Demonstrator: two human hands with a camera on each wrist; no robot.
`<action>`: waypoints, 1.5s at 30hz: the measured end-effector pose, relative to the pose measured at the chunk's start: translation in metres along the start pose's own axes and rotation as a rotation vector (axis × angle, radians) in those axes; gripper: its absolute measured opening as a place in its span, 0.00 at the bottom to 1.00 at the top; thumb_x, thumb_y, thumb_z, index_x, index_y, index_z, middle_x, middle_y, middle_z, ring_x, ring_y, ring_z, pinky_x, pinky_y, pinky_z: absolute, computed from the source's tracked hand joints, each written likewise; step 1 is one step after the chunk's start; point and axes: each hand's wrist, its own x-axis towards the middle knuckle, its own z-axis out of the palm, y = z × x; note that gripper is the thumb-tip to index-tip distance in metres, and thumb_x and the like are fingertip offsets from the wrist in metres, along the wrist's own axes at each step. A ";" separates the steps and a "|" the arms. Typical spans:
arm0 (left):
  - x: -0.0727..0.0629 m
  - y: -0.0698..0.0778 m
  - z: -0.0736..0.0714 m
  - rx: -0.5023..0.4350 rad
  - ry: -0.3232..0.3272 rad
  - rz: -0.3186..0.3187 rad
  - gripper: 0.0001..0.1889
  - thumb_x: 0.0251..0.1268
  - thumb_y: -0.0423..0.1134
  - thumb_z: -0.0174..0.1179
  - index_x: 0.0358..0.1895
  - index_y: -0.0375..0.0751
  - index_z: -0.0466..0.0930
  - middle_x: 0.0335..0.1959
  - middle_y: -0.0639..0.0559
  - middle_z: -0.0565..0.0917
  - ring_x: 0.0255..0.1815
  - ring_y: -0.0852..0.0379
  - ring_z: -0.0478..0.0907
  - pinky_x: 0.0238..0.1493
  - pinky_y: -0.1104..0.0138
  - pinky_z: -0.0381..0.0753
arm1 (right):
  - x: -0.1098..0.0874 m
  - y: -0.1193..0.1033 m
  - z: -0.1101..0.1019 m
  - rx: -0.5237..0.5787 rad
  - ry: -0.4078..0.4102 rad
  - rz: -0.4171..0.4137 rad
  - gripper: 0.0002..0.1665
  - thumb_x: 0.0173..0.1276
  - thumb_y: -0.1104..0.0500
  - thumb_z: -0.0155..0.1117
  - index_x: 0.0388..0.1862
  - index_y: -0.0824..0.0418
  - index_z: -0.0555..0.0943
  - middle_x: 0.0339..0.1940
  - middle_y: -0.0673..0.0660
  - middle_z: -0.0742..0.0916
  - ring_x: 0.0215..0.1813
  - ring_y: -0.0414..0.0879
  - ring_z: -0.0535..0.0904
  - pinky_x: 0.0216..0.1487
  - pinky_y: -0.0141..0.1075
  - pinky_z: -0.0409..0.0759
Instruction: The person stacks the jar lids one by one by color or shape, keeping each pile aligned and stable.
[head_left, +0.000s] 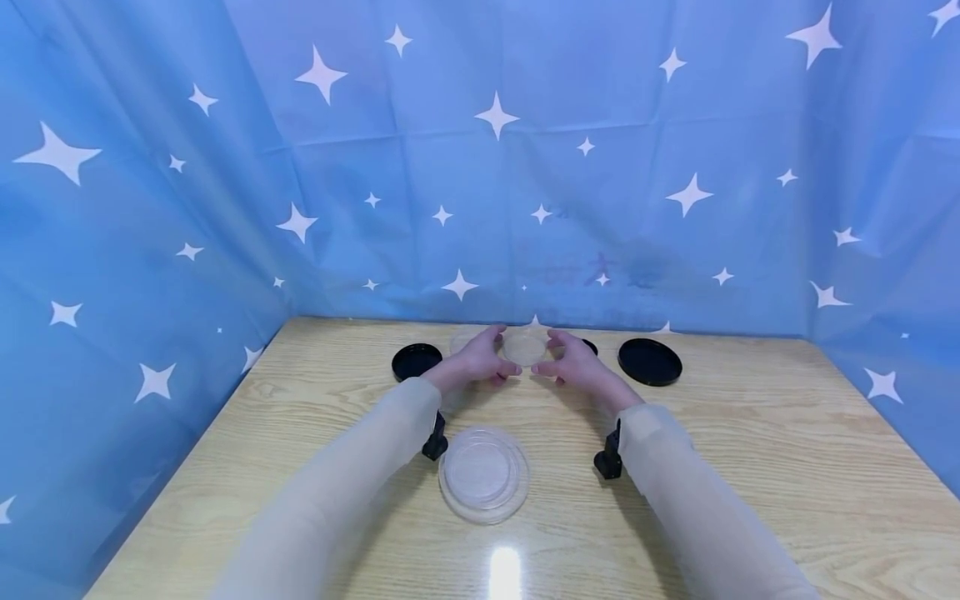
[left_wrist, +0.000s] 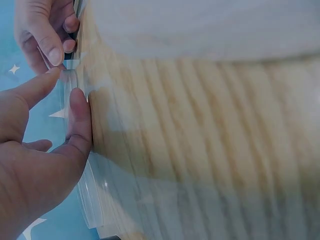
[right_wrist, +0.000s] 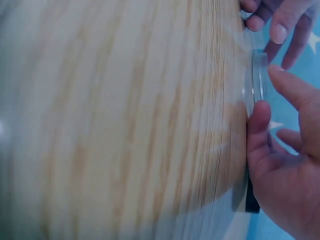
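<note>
At the back of the table a clear, shallow round dish (head_left: 525, 348) lies between both hands. My left hand (head_left: 480, 358) curves round its left side, thumb in front and fingers behind. On the opposite side my right hand (head_left: 576, 364) does the same. In the left wrist view the left hand (left_wrist: 47, 145) has its thumb and fingertips at the dish's thin rim (left_wrist: 70, 82). The right wrist view shows the right hand (right_wrist: 287, 150) likewise at the rim (right_wrist: 258, 75). Exact fingertip contact is hard to make out through the transparent plastic.
Left of the left hand is a black round dish (head_left: 417, 362); another clear dish (head_left: 461, 338) is partly hidden behind that hand. One black dish (head_left: 591, 346) peeks out behind the right hand, a larger one (head_left: 650, 362) farther right. Clear round pieces (head_left: 483, 475) lie stacked nearer. A starred blue curtain (head_left: 495, 208) borders the table.
</note>
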 end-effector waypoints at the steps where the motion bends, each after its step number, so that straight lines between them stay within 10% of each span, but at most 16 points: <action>1: 0.000 0.001 0.000 0.003 0.001 -0.003 0.50 0.63 0.30 0.71 0.83 0.38 0.47 0.80 0.36 0.59 0.29 0.54 0.82 0.34 0.66 0.85 | 0.001 0.000 0.000 -0.003 0.001 -0.003 0.50 0.71 0.57 0.70 0.82 0.69 0.53 0.74 0.70 0.70 0.35 0.49 0.79 0.37 0.38 0.82; 12: 0.000 -0.001 -0.001 0.011 0.023 0.006 0.45 0.61 0.27 0.71 0.80 0.34 0.56 0.70 0.37 0.69 0.29 0.55 0.82 0.36 0.66 0.86 | 0.002 -0.002 0.001 -0.062 0.013 -0.029 0.43 0.70 0.61 0.70 0.77 0.74 0.61 0.66 0.73 0.75 0.27 0.47 0.77 0.31 0.37 0.81; 31: -0.003 -0.008 -0.003 0.154 0.036 0.046 0.36 0.59 0.35 0.74 0.71 0.32 0.71 0.60 0.41 0.76 0.53 0.51 0.75 0.48 0.67 0.80 | -0.009 0.000 -0.003 -0.034 -0.049 -0.032 0.43 0.66 0.58 0.76 0.75 0.68 0.68 0.67 0.68 0.76 0.58 0.57 0.79 0.47 0.41 0.85; 45: -0.009 -0.010 -0.004 0.049 0.026 0.046 0.35 0.60 0.32 0.74 0.71 0.32 0.70 0.59 0.41 0.75 0.34 0.55 0.80 0.36 0.67 0.84 | -0.013 0.002 -0.001 0.008 -0.019 -0.045 0.41 0.67 0.59 0.76 0.74 0.68 0.70 0.67 0.69 0.77 0.56 0.57 0.81 0.45 0.42 0.85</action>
